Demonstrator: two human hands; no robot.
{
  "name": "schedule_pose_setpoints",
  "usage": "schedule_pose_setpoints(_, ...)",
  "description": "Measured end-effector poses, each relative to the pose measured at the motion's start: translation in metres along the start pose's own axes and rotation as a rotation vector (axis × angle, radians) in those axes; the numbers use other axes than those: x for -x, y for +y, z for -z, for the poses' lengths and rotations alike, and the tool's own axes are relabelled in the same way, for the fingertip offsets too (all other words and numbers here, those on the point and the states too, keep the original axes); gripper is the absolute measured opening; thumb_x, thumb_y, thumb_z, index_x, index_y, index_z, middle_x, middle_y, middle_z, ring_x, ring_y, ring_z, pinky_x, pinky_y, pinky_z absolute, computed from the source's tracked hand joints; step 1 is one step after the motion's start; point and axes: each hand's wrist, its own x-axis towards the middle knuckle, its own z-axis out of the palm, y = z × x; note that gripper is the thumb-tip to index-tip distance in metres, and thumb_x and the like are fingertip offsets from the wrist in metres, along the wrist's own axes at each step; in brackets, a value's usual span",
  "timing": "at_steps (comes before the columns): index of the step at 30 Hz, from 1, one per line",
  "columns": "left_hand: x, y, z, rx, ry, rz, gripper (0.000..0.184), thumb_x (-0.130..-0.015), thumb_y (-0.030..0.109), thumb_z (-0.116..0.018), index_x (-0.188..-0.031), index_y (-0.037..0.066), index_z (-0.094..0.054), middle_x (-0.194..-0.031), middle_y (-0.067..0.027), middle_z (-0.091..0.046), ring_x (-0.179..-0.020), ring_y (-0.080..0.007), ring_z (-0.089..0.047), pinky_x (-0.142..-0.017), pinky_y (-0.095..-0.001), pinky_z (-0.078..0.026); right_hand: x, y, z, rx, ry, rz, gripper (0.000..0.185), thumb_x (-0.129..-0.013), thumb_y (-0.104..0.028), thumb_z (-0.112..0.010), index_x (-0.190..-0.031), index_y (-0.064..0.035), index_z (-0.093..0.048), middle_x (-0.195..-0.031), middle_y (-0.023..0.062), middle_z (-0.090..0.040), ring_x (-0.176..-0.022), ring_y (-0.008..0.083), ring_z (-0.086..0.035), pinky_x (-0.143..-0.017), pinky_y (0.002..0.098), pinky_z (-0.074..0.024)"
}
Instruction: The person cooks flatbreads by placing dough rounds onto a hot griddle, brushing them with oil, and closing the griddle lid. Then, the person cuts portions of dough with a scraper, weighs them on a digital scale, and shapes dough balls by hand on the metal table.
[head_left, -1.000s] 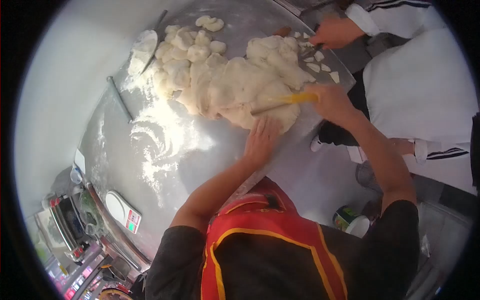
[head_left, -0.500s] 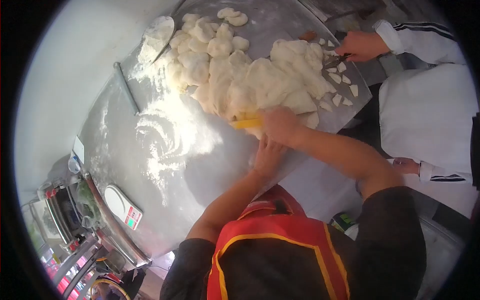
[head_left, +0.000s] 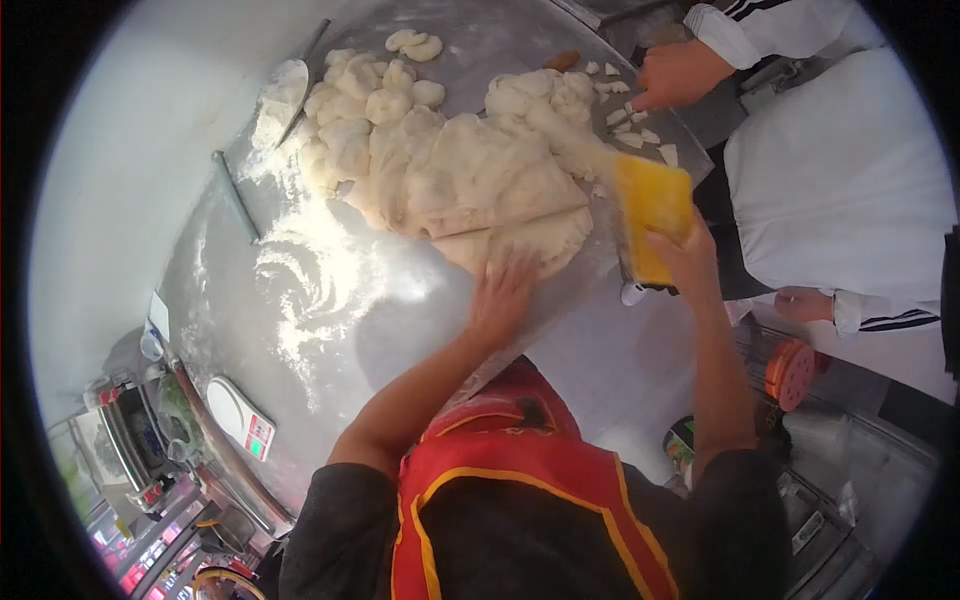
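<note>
My right hand (head_left: 692,262) grips a yellow dough scraper (head_left: 655,215), held up to the right of the dough and slightly smeared by motion. My left hand (head_left: 503,298) lies with fingers stretched over the near edge of a strip of dough (head_left: 525,246). A straight cut line runs between that strip and the large pale dough mass (head_left: 475,170) behind it. Smaller rounded dough lumps (head_left: 350,105) are heaped at the mass's far left.
A co-worker's hand (head_left: 683,73) works among small white pieces (head_left: 640,137) at the right corner. Loose flour (head_left: 310,270) covers part of the metal table (head_left: 400,340). Left lie a grey rod (head_left: 235,197), a flour scoop (head_left: 285,100) and a scale (head_left: 240,415).
My right hand has lifted the scraper from the dough and swung it right, its yellow face now showing. A cut line is visible in the dough. My left hand has spread over the strip.
</note>
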Motion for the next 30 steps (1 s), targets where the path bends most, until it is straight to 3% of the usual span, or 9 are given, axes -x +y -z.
schedule_pose_setpoints(3, -0.033, 0.001, 0.005, 0.060, -0.067, 0.015, 0.068, -0.078, 0.022, -0.061, -0.140, 0.009, -0.036, -0.134, -0.0148, -0.045, -0.126, -0.0299, -0.040, -0.106, -0.0472, -0.028, 0.015, 0.109, -0.008, -0.239, 0.026, -0.052, 0.065, -0.073, -0.013, -0.067, -0.132, -0.0026, -0.043, -0.111, 0.0150, -0.061, -0.100, 0.0225, -0.061, -0.086, 0.0325, -0.0484)
schedule_pose_setpoints(6, -0.051, 0.003, -0.011, 0.123, -0.122, 0.023, 0.072, -0.075, 0.027, -0.066, -0.139, 0.013, -0.038, -0.127, -0.0122, -0.049, -0.118, -0.0302, -0.044, -0.102, -0.0471, -0.031, 0.015, 0.137, -0.030, -0.386, 0.019, -0.037, 0.078, -0.072, -0.009, -0.067, -0.141, -0.0063, -0.032, -0.119, 0.0141, -0.057, -0.105, 0.0225, -0.058, -0.088, 0.0318, -0.0475)
schedule_pose_setpoints(11, -0.057, 0.004, -0.030, 0.041, -0.136, 0.041, 0.073, -0.070, 0.028, -0.069, -0.136, 0.013, -0.041, -0.123, -0.0102, -0.051, -0.116, -0.0285, -0.046, -0.098, -0.0455, -0.035, 0.009, 0.105, -0.050, -0.307, -0.049, -0.176, 0.086, -0.072, -0.005, -0.067, -0.146, -0.0089, -0.024, -0.123, 0.0141, -0.053, -0.108, 0.0203, -0.056, -0.089, 0.0310, -0.0470)
schedule_pose_setpoints(16, -0.035, -0.008, -0.016, 0.237, -0.128, 0.068, 0.059, -0.073, 0.022, -0.067, -0.128, 0.013, -0.048, -0.120, -0.0106, -0.052, -0.114, -0.0317, -0.046, -0.096, -0.0436, -0.038, 0.013, 0.096, -0.109, -0.309, -0.277, -0.261, 0.087, -0.073, -0.003, -0.069, -0.147, -0.0068, -0.023, -0.125, 0.0120, -0.051, -0.110, 0.0193, -0.053, -0.090, 0.0296, -0.0460)
schedule_pose_setpoints(18, -0.012, -0.018, 0.002, 0.305, -0.103, 0.103, 0.055, -0.074, 0.019, -0.066, -0.125, 0.012, -0.050, -0.121, -0.0126, -0.050, -0.114, -0.0337, -0.046, -0.097, -0.0433, -0.037, 0.019, 0.093, -0.154, -0.113, -0.211, 0.035, 0.090, -0.073, -0.006, -0.072, -0.147, -0.0072, -0.021, -0.131, 0.0147, -0.048, -0.118, 0.0250, -0.049, -0.098, 0.0336, -0.0418)
schedule_pose_setpoints(22, 0.059, -0.058, 0.023, 0.241, 0.008, 0.234, 0.057, -0.072, 0.019, -0.069, -0.125, 0.012, -0.049, -0.126, -0.0186, -0.045, -0.116, -0.0391, -0.043, -0.102, -0.0462, -0.033, 0.049, 0.021, -0.226, -0.219, -0.358, -0.072, 0.089, -0.075, -0.013, -0.072, -0.147, -0.0066, -0.020, -0.142, 0.0201, -0.040, -0.132, 0.0300, -0.038, -0.108, 0.0376, -0.0308)
schedule_pose_setpoints(25, 0.099, -0.110, 0.043, 0.056, 0.230, 0.210, 0.067, -0.069, 0.028, -0.074, -0.129, 0.012, -0.048, -0.134, -0.0212, -0.041, -0.127, -0.0405, -0.035, -0.105, -0.0591, -0.025, 0.076, -0.032, -0.252, -0.195, -0.452, 0.048, 0.087, -0.075, -0.013, -0.070, -0.147, -0.0045, -0.021, -0.141, 0.0194, -0.041, -0.130, 0.0299, -0.040, -0.107, 0.0370, -0.0325)
schedule_pose_setpoints(28, 0.102, -0.137, 0.068, 0.241, 0.043, 0.318, 0.076, -0.066, 0.032, -0.077, -0.133, 0.014, -0.046, -0.136, -0.0189, -0.041, -0.127, -0.0408, -0.034, -0.104, -0.0635, -0.022, 0.099, -0.045, -0.256, -0.316, -0.406, 0.055, 0.085, -0.075, -0.011, -0.068, -0.146, -0.0041, -0.022, -0.140, 0.0185, -0.042, -0.129, 0.0281, -0.042, -0.105, 0.0361, -0.0350)
schedule_pose_setpoints(30, 0.113, -0.138, 0.063, 0.065, -0.004, 0.210, 0.076, -0.069, 0.034, -0.074, -0.135, 0.014, -0.044, -0.136, -0.0128, -0.046, -0.126, -0.0378, -0.038, -0.105, -0.0573, -0.022, 0.103, -0.029, -0.252, -0.234, -0.379, 0.138, 0.081, -0.076, -0.007, -0.065, -0.146, -0.0045, -0.023, -0.140, 0.0200, -0.041, -0.130, 0.0297, -0.041, -0.106, 0.0367, -0.0341)
